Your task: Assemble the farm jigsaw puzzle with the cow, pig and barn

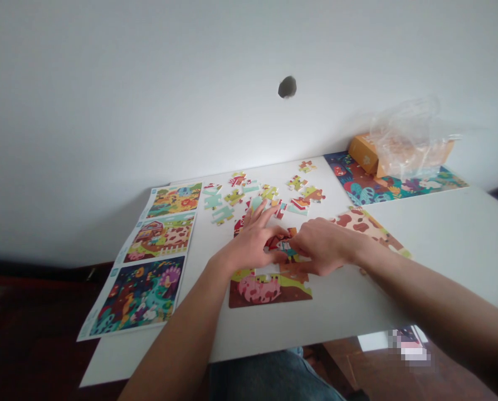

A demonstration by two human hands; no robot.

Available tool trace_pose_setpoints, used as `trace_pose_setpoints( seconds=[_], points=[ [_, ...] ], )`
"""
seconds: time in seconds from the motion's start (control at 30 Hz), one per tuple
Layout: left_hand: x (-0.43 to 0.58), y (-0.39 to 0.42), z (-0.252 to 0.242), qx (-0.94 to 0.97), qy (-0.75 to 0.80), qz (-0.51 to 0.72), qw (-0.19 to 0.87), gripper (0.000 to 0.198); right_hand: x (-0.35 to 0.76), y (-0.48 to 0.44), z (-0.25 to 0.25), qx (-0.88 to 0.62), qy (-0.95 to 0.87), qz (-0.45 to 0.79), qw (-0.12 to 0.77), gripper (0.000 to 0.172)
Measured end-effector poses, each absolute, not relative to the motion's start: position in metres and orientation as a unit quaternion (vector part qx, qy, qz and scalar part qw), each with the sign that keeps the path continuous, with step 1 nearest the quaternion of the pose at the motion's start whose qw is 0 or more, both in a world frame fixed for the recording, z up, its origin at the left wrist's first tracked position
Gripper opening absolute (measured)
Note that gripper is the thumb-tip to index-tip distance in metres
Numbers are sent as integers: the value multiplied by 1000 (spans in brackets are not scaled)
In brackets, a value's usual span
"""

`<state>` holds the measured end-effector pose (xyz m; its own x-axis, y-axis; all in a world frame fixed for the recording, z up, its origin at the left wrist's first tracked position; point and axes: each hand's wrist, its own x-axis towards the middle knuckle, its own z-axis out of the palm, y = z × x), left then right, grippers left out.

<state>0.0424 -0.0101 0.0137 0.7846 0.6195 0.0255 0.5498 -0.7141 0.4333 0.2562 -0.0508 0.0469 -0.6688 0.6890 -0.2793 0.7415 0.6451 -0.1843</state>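
Observation:
My left hand (257, 239) bends its thumb and index finger around a puzzle piece (279, 244) with a red and white figure, its other fingers stretched out over the table. From the right, my right hand (322, 245) meets it, fingers curled onto the edge of the same small patch of pieces; its fingertips are partly hidden. Just below lies a joined strip with a pink pig (258, 288). A joined section with a brown-spotted cow pattern (360, 221) lies beyond my right hand, partly covered by it.
Loose puzzle pieces (223, 215) are scattered behind my hands. At the left, a picture sheet (181, 267) shows three scenes and overhangs the table edge. A finished dark jungle puzzle (357, 192) lies at the back right, under an orange box (362, 154) and a clear plastic bag (411, 145). The wall stands directly behind.

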Motion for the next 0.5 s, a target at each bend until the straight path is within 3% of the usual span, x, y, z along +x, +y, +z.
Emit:
trace_pose_setpoints(
  seconds=[0.1, 0.5],
  points=[
    [48, -13, 12, 934, 282, 95, 195, 27, 258, -52, 46, 395, 899, -148, 114, 39],
    [49, -12, 7, 943, 264, 68, 192, 38, 259, -49, 44, 414, 889, -149, 123, 41]
  ],
)
